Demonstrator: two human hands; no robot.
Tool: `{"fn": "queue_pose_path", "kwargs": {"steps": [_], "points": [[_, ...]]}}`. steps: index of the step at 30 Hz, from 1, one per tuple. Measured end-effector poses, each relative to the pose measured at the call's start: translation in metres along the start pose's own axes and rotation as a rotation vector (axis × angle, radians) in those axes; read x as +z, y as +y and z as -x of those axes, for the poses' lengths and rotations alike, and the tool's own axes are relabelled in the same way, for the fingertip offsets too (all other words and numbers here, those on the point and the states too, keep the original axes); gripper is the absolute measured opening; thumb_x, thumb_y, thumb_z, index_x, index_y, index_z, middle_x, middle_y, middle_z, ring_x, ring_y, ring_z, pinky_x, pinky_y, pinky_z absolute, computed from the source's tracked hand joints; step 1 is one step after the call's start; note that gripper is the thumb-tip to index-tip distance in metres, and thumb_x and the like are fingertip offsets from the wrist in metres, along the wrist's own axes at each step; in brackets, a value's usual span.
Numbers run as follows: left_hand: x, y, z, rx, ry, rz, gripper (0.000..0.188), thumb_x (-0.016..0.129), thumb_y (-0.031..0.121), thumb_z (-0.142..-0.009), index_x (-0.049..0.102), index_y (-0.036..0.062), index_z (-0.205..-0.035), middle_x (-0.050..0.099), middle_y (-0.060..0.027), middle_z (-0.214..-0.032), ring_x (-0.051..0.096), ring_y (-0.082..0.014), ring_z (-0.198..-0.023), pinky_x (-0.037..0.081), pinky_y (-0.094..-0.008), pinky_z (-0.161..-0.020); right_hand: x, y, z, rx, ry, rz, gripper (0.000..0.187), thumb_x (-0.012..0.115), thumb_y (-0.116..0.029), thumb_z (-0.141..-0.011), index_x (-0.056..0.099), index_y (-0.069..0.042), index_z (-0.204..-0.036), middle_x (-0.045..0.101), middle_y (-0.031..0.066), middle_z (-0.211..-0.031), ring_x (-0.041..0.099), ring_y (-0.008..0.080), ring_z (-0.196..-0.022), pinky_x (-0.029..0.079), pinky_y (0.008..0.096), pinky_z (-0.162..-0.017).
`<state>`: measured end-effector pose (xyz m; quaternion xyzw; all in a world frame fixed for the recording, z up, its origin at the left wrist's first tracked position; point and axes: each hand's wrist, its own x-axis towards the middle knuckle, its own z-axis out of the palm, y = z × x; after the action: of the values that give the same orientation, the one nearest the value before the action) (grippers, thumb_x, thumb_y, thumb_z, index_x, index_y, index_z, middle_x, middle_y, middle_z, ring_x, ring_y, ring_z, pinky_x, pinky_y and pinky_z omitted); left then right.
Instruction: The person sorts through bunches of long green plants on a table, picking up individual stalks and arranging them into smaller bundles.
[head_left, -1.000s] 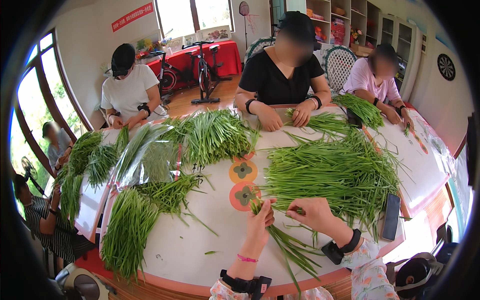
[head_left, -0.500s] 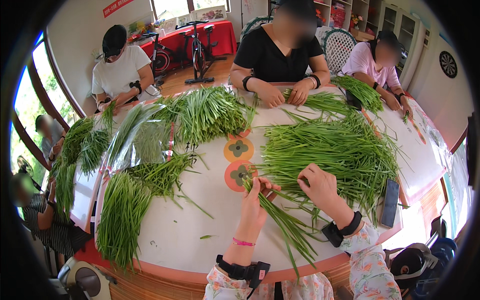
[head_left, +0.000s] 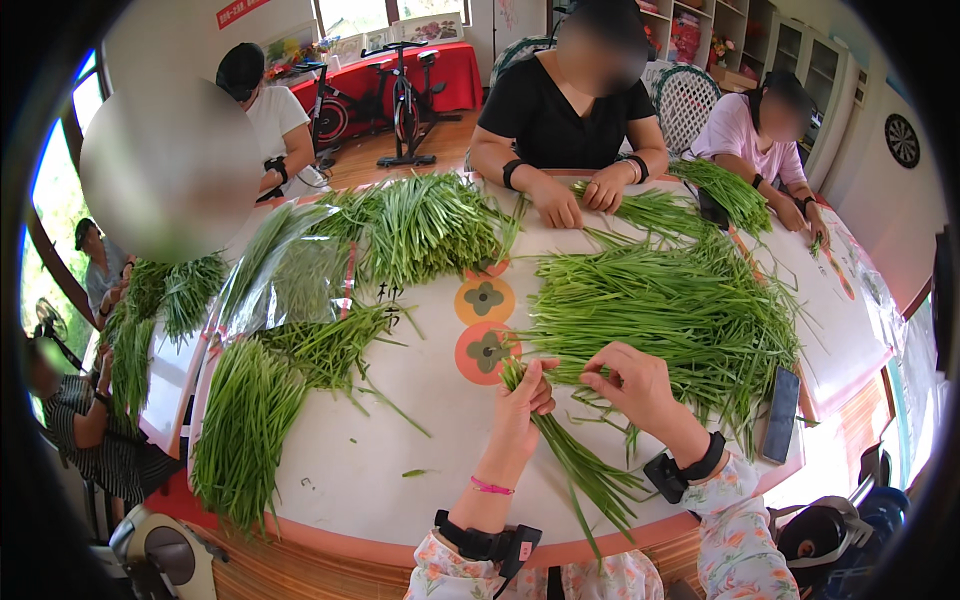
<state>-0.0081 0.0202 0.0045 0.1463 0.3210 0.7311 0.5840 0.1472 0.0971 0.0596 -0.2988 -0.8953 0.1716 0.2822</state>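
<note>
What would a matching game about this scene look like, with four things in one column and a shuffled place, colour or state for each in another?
Things:
1. Left hand
2. Thin bracelet on that arm
3. Phone
4. Dartboard

Descriptions:
A. Lies near the right edge of the table
B. Closed around a bunch of green stalks
C. Hangs on the wall at the right
D. Bright pink

Right pairs: 1-B, 2-D, 3-A, 4-C

left hand [head_left: 522, 400] grips green stalks [head_left: 585, 465] | right hand [head_left: 636, 385] near leafy pile [head_left: 650, 300]
</note>
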Motion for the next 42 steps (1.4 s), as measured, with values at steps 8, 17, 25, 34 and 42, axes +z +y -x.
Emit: {"fn": "queue_pose_path", "kwargs": {"steps": [8,17,25,34,42], "points": [[0.014,0.003,0.001,0.038,0.014,0.339,0.025,0.048,0.029,-0.095,0.052,0.0084,-0.08,0.045,0.0004,-0.072,0.047,-0.0122,-0.068,0.046,-0.0304,-0.069,0.007,0.027,0.004,0.05,0.064,0.292,0.01,0.07,-0.02,-0.074,0.064,-0.012,-0.076,0.056,0.0007,-0.08,0.058,0.0204,-0.063,0.045,0.0329,-0.055],[0.0,0.001,-0.002,-0.037,-0.009,0.076,0.018,0.057,0.023,-0.09,0.051,0.0069,-0.088,0.029,0.0065,-0.058,0.026,-0.0041,-0.049,0.023,-0.0204,-0.046,0.009,0.028,0.003,0.067,0.029,0.331,0.012,0.071,-0.019,-0.072,0.062,-0.012,-0.077,0.055,0.0004,-0.08,0.059,0.0206,-0.065,0.045,0.033,-0.055],[0.002,-0.003,-0.003,-0.039,0.034,-0.037,0.023,0.066,0.017,-0.084,0.059,0.0004,-0.099,0.033,0.009,-0.057,0.028,-0.0025,-0.047,0.022,-0.0203,-0.043,0.006,0.021,0.001,0.029,0.072,0.23,0.012,0.07,-0.018,-0.074,0.062,-0.011,-0.078,0.057,0.0,-0.077,0.056,0.0182,-0.056,0.042,0.0304,-0.051],[0.003,-0.002,0.002,-0.059,-0.017,-0.075,0.022,0.056,0.02,-0.091,0.061,-0.0006,-0.095,0.036,0.0072,-0.058,0.033,-0.0038,-0.05,0.028,-0.0207,-0.047,0.001,0.005,0.0,-0.031,-0.103,-0.077,0.013,0.07,-0.022,-0.076,0.063,-0.011,-0.081,0.061,0.0004,-0.073,0.056,0.0182,-0.054,0.043,0.0282,-0.048],[0.016,-0.004,-0.001,0.044,0.116,0.168,0.021,0.051,0.023,-0.094,0.054,0.0041,-0.084,0.047,0.0001,-0.068,0.045,-0.0123,-0.058,0.047,-0.0282,-0.065,0.008,0.035,0.003,0.013,-0.015,0.254,0.011,0.07,-0.021,-0.074,0.064,-0.013,-0.079,0.057,0.0005,-0.081,0.059,0.0211,-0.066,0.046,0.0332,-0.057]]}}
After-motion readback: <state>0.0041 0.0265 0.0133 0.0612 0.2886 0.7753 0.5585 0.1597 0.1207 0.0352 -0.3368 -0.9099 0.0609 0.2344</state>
